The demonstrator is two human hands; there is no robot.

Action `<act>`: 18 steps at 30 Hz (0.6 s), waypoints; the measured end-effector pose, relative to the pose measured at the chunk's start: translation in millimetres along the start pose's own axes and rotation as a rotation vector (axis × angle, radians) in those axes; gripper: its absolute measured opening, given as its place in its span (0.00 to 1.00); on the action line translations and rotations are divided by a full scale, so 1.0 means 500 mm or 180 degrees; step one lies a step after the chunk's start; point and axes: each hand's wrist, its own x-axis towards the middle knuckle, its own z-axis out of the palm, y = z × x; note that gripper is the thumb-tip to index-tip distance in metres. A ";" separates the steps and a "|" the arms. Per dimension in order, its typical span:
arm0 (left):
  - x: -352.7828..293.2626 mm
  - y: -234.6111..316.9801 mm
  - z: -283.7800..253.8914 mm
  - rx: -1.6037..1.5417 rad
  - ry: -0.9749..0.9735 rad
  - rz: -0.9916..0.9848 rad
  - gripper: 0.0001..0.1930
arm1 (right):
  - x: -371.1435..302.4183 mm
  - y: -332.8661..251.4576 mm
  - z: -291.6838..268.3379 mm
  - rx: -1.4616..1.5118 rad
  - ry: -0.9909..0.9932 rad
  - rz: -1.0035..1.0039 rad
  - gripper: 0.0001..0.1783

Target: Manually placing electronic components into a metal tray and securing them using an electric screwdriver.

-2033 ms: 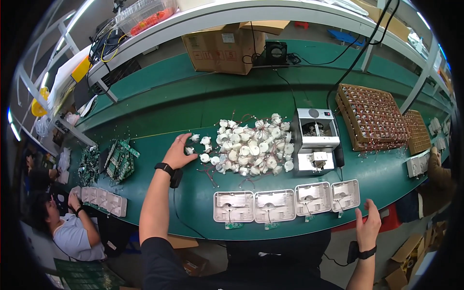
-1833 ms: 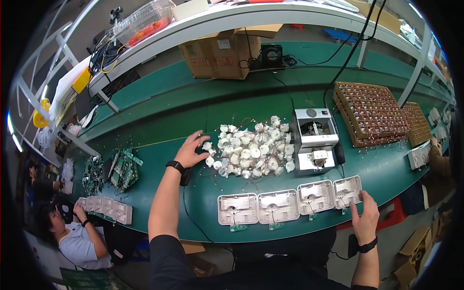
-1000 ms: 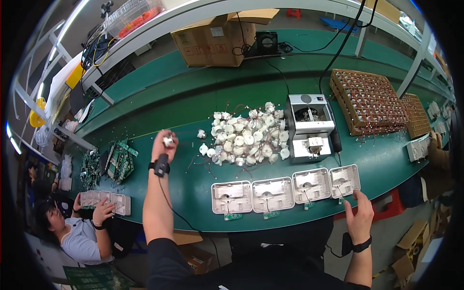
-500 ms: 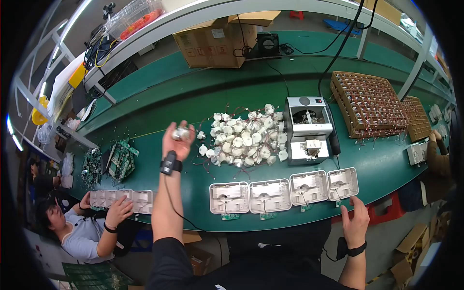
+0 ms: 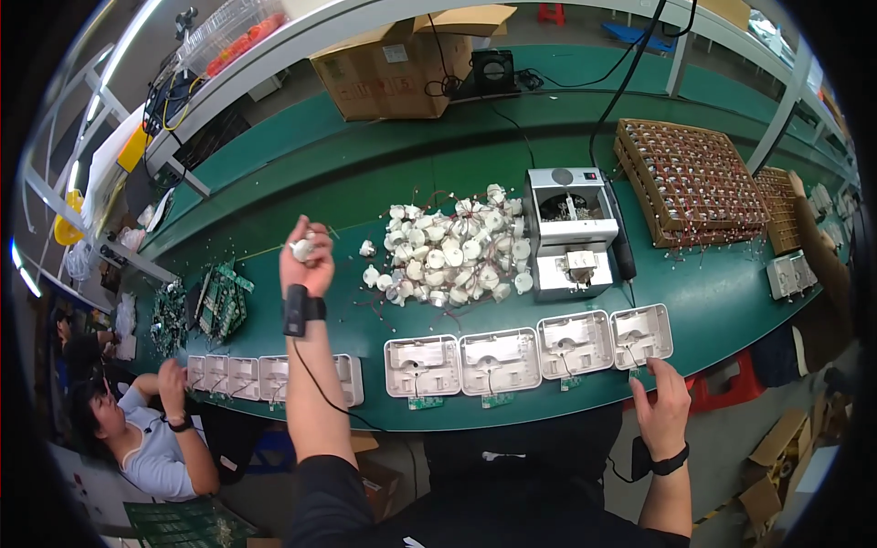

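Note:
My left hand (image 5: 308,258) is raised over the green bench, left of a heap of white round parts (image 5: 452,251) with thin dark and red wires. Its fingers are curled around a small white round part (image 5: 302,248) like those in the heap. My right hand (image 5: 662,397) hangs at the bench's front edge, thumb and fingers apart, with nothing in it. Its fingertips are close to the rightmost white plastic housing (image 5: 640,336); whether they touch it I cannot tell. Several such housings stand open side by side, each with a small green circuit board (image 5: 498,399) in front.
Behind the housings stands a silver machine (image 5: 573,233). Stacked trays (image 5: 692,183) of wired parts lie to the right. On the left are circuit boards (image 5: 222,301) and another row of housings (image 5: 272,376), beside a seated co-worker (image 5: 164,438). A cardboard box (image 5: 379,78) sits at the back.
My left hand has moved slightly left and its fingers have curled further around the part. The co-worker's hands have left the left row of housings, which now reaches further right behind my forearm.

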 end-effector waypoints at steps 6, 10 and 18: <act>0.033 -0.042 0.100 -0.0033 0.1108 0.0446 0.15 | 0.002 0.010 0.009 -0.0004 -0.0057 0.0111 0.21; 0.037 -0.022 0.051 0.0649 0.1912 0.0841 0.15 | 0.010 -0.013 0.000 0.0018 -0.0063 -0.0041 0.21; 0.077 -0.058 -0.052 0.7169 0.1696 -0.0805 0.24 | 0.185 -0.194 -0.063 0.0832 -0.0487 -0.1188 0.16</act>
